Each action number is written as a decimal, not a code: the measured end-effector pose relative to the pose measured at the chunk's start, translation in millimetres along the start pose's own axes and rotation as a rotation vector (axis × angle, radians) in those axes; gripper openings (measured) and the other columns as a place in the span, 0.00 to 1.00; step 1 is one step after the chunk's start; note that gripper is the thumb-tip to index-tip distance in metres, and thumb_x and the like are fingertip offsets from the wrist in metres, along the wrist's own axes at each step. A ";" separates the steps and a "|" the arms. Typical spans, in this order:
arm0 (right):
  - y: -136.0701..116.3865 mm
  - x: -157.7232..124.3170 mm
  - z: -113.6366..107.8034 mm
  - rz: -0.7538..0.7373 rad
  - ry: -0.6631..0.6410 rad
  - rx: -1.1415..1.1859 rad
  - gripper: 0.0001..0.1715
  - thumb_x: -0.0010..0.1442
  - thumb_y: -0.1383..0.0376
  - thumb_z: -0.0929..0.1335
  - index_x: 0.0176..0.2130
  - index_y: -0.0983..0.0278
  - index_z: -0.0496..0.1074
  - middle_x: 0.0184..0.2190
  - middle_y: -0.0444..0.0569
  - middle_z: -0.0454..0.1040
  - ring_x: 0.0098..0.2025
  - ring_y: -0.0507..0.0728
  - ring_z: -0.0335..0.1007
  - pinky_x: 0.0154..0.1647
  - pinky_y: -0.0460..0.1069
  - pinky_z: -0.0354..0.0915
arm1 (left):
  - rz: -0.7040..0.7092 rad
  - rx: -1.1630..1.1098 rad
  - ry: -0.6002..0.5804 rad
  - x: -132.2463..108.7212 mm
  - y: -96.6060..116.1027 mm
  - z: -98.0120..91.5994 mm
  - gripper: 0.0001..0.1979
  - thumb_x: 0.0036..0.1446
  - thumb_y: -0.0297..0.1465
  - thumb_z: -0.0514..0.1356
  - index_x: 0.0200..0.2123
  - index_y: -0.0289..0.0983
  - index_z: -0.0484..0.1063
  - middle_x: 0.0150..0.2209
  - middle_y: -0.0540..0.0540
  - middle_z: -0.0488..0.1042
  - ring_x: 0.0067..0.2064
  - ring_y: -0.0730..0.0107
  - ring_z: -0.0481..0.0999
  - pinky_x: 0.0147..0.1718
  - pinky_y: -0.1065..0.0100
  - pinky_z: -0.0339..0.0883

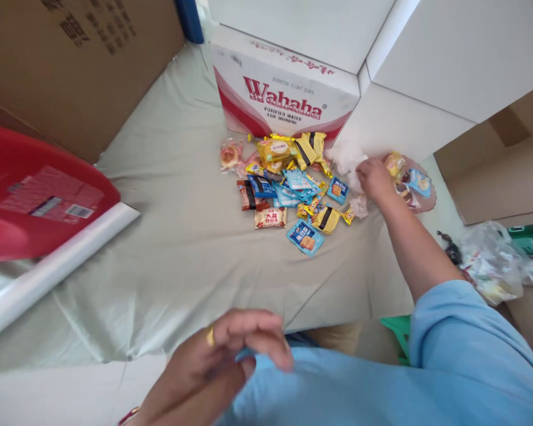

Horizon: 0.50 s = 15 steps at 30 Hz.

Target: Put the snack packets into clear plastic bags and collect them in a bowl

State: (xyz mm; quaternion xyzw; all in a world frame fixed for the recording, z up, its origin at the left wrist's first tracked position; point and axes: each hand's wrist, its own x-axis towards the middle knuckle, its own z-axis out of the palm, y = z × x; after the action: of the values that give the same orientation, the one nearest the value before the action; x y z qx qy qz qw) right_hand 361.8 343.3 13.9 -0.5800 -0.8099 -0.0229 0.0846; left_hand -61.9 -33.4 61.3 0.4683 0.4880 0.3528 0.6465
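Observation:
My right hand (376, 180) reaches to the far right of the pile, its fingers curled down on a crumpled, whitish see-through plastic bag (345, 161). Just right of that hand lies a round pinkish plate (427, 198) with a few wrapped snacks on it, including a light-blue packet (420, 182). Left of the bag spreads a pile of small packets: yellow ones with black bands (326, 219), blue tofu-like snack packets (305, 237), a cream packet (270, 218) and a wrapped ring-shaped snack (230, 155). Near my body, my left hand (231, 361) hovers with bent, parted fingers, holding nothing.
A Wahaha water carton (288, 89) stands behind the pile, against white boxes (462, 53). On the left are a large brown carton (71, 71), a red container (44, 195) and a white roll (62, 266). At right sit a plastic bag of items (488, 260) and a green bottle (530, 239).

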 end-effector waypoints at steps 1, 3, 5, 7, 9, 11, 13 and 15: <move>-4.0 1.4 4.3 -0.003 -0.013 0.006 0.18 0.64 0.68 0.62 0.44 0.64 0.80 0.50 0.61 0.80 0.55 0.69 0.73 0.61 0.65 0.69 | -0.020 0.050 0.046 12.3 2.2 1.4 0.17 0.66 0.42 0.61 0.54 0.47 0.79 0.38 0.43 0.85 0.43 0.55 0.85 0.46 0.57 0.79; -10.4 0.3 6.3 0.003 -0.019 0.023 0.21 0.65 0.68 0.62 0.50 0.65 0.79 0.59 0.61 0.76 0.60 0.68 0.72 0.64 0.65 0.68 | -0.014 0.188 0.211 25.6 -1.8 2.0 0.16 0.66 0.43 0.59 0.52 0.45 0.78 0.42 0.44 0.86 0.45 0.58 0.85 0.47 0.61 0.79; -13.6 -8.8 -2.3 0.009 0.021 0.054 0.23 0.66 0.67 0.62 0.55 0.65 0.78 0.68 0.61 0.68 0.65 0.69 0.69 0.66 0.65 0.66 | -0.003 0.337 0.360 24.1 -13.6 -3.0 0.16 0.65 0.44 0.58 0.50 0.44 0.78 0.44 0.45 0.86 0.49 0.58 0.84 0.51 0.60 0.77; -15.1 -26.5 -18.3 -0.008 0.070 0.093 0.23 0.67 0.64 0.64 0.58 0.63 0.77 0.73 0.60 0.61 0.67 0.70 0.66 0.68 0.66 0.64 | -0.034 0.448 0.457 13.4 -27.7 -13.2 0.17 0.65 0.46 0.58 0.48 0.44 0.78 0.46 0.45 0.85 0.52 0.56 0.84 0.55 0.59 0.76; -17.4 -50.2 -34.4 -0.063 0.072 0.119 0.22 0.66 0.63 0.65 0.58 0.61 0.77 0.72 0.60 0.61 0.67 0.70 0.66 0.69 0.67 0.63 | -0.086 0.522 0.540 1.7 -40.5 -24.4 0.17 0.65 0.47 0.57 0.47 0.44 0.78 0.46 0.46 0.86 0.53 0.55 0.84 0.55 0.58 0.76; -21.8 -75.1 -43.5 -0.152 -0.018 0.116 0.23 0.64 0.64 0.67 0.57 0.59 0.77 0.69 0.58 0.66 0.66 0.70 0.67 0.68 0.68 0.63 | -0.122 0.571 0.602 -4.8 -51.4 -33.1 0.17 0.65 0.47 0.57 0.46 0.44 0.78 0.45 0.47 0.86 0.52 0.55 0.84 0.53 0.59 0.77; -27.1 -96.1 -43.4 -0.214 -0.160 0.089 0.24 0.61 0.66 0.70 0.57 0.58 0.77 0.65 0.57 0.71 0.64 0.70 0.68 0.66 0.68 0.66 | -0.098 0.617 0.632 -3.9 -61.7 -38.4 0.16 0.65 0.45 0.56 0.46 0.44 0.78 0.42 0.48 0.86 0.49 0.56 0.85 0.49 0.60 0.78; -30.8 -110.4 -38.4 -0.181 -0.249 0.053 0.22 0.59 0.68 0.70 0.53 0.60 0.79 0.59 0.59 0.76 0.59 0.70 0.72 0.60 0.66 0.70 | 0.022 0.682 0.645 2.3 -72.1 -41.6 0.14 0.65 0.41 0.56 0.45 0.43 0.78 0.40 0.47 0.86 0.45 0.57 0.85 0.45 0.61 0.79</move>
State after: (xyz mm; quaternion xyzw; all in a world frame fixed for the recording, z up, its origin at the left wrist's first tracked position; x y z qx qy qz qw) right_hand 371.5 224.8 35.5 -0.5004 -0.8635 0.0629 -0.0035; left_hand -101.3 -43.0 -11.3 0.5257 0.7470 0.3068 0.2675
